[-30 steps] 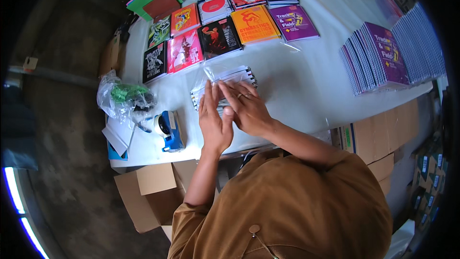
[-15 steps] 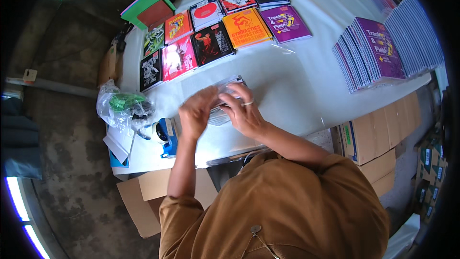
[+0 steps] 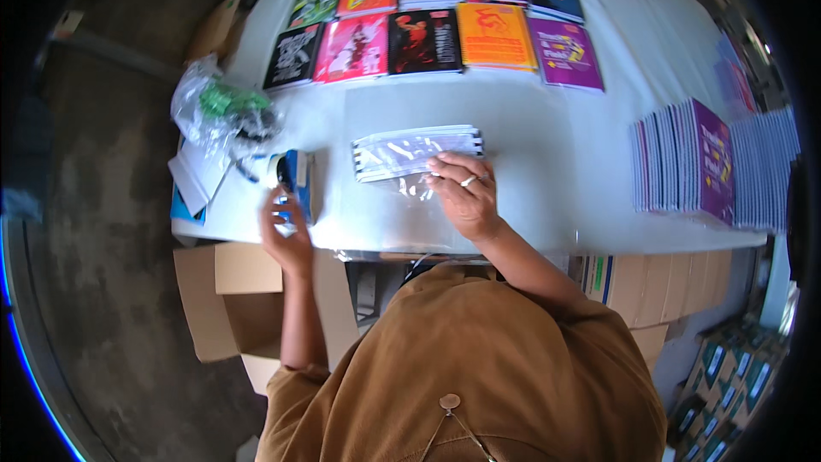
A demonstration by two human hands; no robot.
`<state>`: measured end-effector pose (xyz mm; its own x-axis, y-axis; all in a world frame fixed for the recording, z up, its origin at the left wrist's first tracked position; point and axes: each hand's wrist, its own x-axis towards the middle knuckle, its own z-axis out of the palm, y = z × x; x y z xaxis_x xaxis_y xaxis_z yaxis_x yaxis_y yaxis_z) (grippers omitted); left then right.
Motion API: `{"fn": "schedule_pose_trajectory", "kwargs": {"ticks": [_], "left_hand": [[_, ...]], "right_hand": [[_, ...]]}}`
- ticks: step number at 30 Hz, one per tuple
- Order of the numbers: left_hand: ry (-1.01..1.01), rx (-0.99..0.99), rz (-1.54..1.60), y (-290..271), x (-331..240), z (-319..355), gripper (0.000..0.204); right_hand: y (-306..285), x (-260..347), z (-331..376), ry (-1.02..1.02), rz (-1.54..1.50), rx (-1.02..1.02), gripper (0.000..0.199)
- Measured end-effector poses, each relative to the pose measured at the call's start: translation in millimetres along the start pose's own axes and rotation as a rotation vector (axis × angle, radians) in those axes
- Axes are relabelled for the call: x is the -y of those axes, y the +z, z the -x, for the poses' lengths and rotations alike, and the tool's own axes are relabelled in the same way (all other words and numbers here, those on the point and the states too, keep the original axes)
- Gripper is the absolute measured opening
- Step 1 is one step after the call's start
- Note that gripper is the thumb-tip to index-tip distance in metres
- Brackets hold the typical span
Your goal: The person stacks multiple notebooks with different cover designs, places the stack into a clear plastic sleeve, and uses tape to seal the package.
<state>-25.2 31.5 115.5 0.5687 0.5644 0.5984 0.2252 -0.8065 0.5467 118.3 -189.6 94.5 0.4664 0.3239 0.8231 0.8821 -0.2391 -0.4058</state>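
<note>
My right hand (image 3: 464, 192) grips the near right edge of a long, flat packet (image 3: 402, 152) in shiny clear plastic. The packet is whitish, with black bars at its two ends, and lies across the table in front of me; what is inside is hard to make out. Loose plastic hangs at its near edge beside my fingertips. My left hand (image 3: 288, 235) is at the near end of a blue tape dispenser (image 3: 298, 173), its curved fingers touching or almost touching it. Those fingers are blurred, and whether tape is between them does not show.
Two rows of colourful notebooks, among them an orange one (image 3: 497, 37), lie farther back. Stacked spiral notebooks (image 3: 671, 158) stand at the right. A clear plastic bag with green contents (image 3: 231, 103) sits at the left. Open cardboard boxes (image 3: 248, 267) are below the table's edge.
My left hand has left the packet and moved left to the tape dispenser. The right hand stays on the packet, which now lies more in the open. The view has shifted.
</note>
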Motion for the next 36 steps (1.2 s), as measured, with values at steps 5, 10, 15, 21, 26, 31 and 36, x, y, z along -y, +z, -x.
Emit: {"fn": "schedule_pose_trajectory", "kwargs": {"ticks": [5, 10, 15, 21, 26, 31, 36], "left_hand": [[-1.069, 0.607, 0.097, -54, 120, -22, 0.038], [-1.125, 0.789, 0.126, -43, 131, -23, 0.034], [-0.887, 0.520, 1.329, -69, 142, 40, 0.024], [-0.498, 0.003, -0.406, -66, 172, 32, 0.022], [-0.669, -0.024, 0.260, 6, -50, -41, 0.018], [-0.985, 0.551, 0.774, 54, -124, 33, 0.037], [-0.974, 0.646, 0.825, 52, -114, 41, 0.041]], "right_hand": [[-4, 7, -3, -0.004, -0.012, 0.005, 0.019], [-2, 5, -4, -0.036, -0.007, 0.024, 0.016], [-1, 0, -2, -0.006, 0.032, 0.027, 0.018], [3, 8, -7, -0.023, -0.034, 0.001, 0.020], [1, -8, 1, -0.029, 0.014, 0.003, 0.018], [-4, 1, 1, -0.039, 0.011, 0.029, 0.019], [-13, 15, -6, 0.043, 0.209, 0.335, 0.042]]}}
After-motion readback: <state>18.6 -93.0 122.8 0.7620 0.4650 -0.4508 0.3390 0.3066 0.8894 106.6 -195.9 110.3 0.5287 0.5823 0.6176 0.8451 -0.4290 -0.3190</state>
